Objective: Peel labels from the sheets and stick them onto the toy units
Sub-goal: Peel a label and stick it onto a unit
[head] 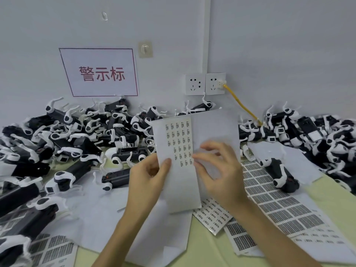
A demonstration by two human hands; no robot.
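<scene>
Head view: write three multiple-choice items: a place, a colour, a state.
1. Where is the label sheet? A flat on the table; B lifted in front of the toy units; C taped to the wall.
2. What colour is the cable at the wall socket? A yellow; B blue; C black.
3. What is the left hand doing? A resting open; B holding a toy; C gripping the sheet.
Answers: B, it stands raised before the pile; A, the cord is plainly yellow; C, its thumb pinches the sheet's lower left edge.
</scene>
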